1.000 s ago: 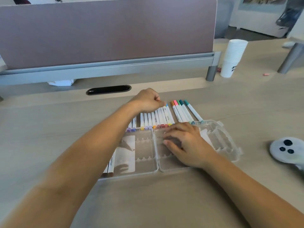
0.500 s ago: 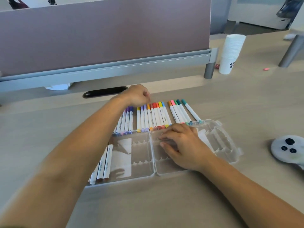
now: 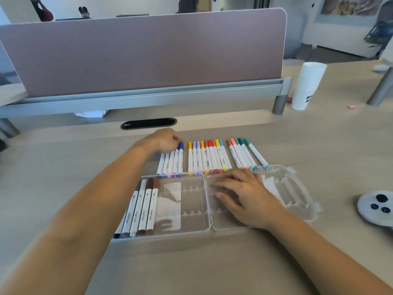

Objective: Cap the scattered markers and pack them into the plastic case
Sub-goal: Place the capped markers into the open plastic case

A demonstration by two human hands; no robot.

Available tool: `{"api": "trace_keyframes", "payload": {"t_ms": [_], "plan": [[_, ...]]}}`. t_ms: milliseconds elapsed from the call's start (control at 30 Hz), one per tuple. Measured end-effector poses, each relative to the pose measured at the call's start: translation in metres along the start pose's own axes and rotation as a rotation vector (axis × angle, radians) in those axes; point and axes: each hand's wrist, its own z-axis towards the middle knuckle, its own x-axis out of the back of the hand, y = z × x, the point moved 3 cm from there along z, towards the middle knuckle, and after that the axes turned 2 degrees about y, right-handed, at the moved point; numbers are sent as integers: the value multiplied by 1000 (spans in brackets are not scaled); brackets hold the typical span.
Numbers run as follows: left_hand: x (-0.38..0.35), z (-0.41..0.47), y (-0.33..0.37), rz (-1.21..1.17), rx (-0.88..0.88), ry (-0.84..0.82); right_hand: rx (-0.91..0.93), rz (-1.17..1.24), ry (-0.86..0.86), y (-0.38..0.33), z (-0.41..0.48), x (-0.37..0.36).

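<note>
Head view
Landmark: case (image 3: 192, 201), clear plastic, open flat on the desk (image 3: 319, 145) in two halves.
Packed markers (image 3: 142, 209): about five, side by side against the left wall of the case's left half; the rest of that half is bare.
Left group (image 3: 171, 163): capped, just beyond the case's far edge, on its left.
Mid group (image 3: 207, 158): capped, beyond the case's middle.
Right group (image 3: 244, 155): capped and fanned out, beyond the right half.
Left hand (image 3: 164, 140): fingers curled at the far cap ends of the left group. I cannot tell whether it pinches a marker or only touches the caps.
Right hand (image 3: 244, 196): flat and relaxed, fingers spread, resting inside the case's right half and holding nothing.
Cups (image 3: 308, 86): stacked, far beyond the case to the right.
Risk, rolling: round barrels lie touching, so pulling one out sideways would likely drag its neighbours off line.
Risk, case: it looks light; if the right hand lifts, a push from a marker going in could slide it.
Risk, caps: a loose cap could pop off under a grip at the cap end.
</note>
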Motion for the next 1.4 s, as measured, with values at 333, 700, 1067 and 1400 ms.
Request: {"api": "trace_keyframes", "payload": {"t_ms": [333,700,1067,1400], "plan": [[19,1,-28,-19,79,73,-11,16,-21,3,2,-2],[23,-18,-42,-490,143,80,-11,23,-10,1,3,-1],[53,-84,-32,-1102,-13,360,44,80,121,-29,10,7],[25,-140,-25,-1110,95,23,253,55,11,-104,32,-20]]}}
